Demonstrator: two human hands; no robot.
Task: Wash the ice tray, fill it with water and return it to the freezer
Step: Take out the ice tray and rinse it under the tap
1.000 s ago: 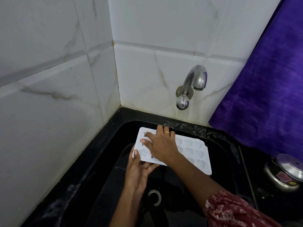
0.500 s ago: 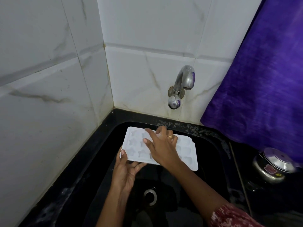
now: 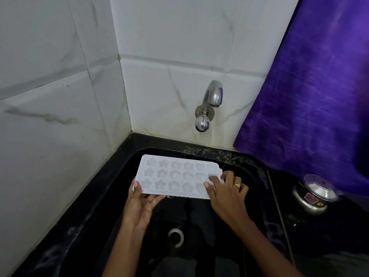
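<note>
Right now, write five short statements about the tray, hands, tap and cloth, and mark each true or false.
1. The ice tray is held over the black sink. True.
2. Water is running from the tap. False: no stream shows below its spout.
3. The left hand grips the tray's left end, thumb on top. True.
4. The right hand is clear of the tray. False: its fingers rest on the tray's right end.
5. The purple cloth hangs left of the tap. False: it hangs to the tap's right.
</note>
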